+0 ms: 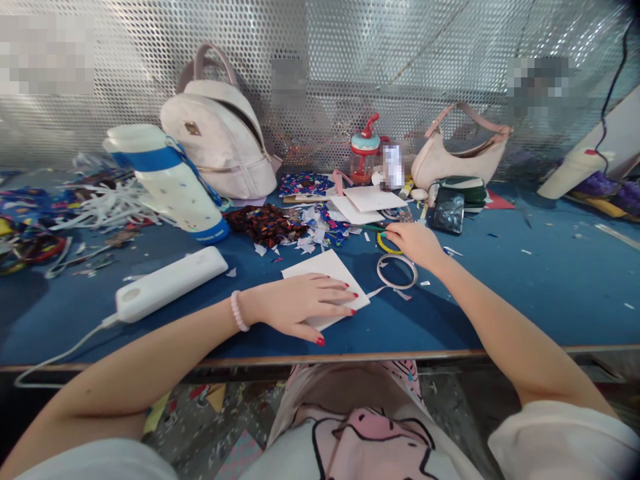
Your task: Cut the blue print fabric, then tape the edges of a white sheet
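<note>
My left hand (313, 301) lies flat with its fingers stretched out, on a white sheet of folded paper or card (327, 263) near the table's front edge. Farther off to the right, my right hand (413, 243) is closed on a thin green stick-like tool (370, 229), whose exact kind I cannot make out. Below that hand lies a roll of white tape (397, 285), with a loose strip trailing toward the card's right corner. Partly under the right hand is a yellow ring (387, 245). Beyond it rest white cards (373, 198).
A large bottle (170, 187), a white backpack (220, 147) and a white power-bank-like device (173, 283) with a cable stand left. Paper scraps (270, 223) cover the middle. Behind are a red cup (365, 157), a handbag (460, 157) and a dark phone-like object (449, 210).
</note>
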A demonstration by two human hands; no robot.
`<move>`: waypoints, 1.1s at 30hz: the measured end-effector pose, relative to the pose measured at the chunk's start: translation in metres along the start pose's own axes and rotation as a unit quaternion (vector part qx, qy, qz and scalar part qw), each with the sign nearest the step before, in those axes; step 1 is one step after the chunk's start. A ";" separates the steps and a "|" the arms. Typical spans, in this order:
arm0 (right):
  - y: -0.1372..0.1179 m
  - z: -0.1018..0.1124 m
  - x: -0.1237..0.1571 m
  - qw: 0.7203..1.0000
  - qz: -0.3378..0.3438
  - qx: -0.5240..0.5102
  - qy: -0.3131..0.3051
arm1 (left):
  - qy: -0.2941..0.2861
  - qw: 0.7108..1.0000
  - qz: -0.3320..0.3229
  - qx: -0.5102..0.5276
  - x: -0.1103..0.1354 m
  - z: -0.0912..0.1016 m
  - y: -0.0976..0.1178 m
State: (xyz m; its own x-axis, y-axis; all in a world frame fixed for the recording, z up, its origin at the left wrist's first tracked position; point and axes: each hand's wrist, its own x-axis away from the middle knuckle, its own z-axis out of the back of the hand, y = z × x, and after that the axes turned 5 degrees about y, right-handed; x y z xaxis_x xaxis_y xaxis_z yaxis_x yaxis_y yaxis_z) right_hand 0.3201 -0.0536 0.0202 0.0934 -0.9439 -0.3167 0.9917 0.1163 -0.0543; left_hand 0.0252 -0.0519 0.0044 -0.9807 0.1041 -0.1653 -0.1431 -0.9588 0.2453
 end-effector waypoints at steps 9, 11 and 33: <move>-0.004 0.004 0.001 1.000 0.003 0.022 -0.018 | 0.002 1.000 0.003 -0.003 0.000 0.001 0.001; -0.005 0.005 0.002 1.000 0.006 0.028 -0.012 | -0.001 1.000 0.003 -0.003 0.000 0.001 0.001; -0.029 0.036 0.025 0.949 0.098 -0.270 0.128 | 0.003 0.999 0.042 0.012 0.001 -0.002 -0.007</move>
State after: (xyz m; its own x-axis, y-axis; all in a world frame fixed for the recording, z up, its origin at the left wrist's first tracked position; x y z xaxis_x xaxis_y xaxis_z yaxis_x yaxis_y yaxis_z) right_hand 0.2970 -0.0914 0.0475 0.1783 -0.7903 -0.5862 0.7616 0.4881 -0.4263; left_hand 0.0259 -0.0457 0.0006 -0.9887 0.0222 -0.1483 -0.0636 -0.9576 0.2809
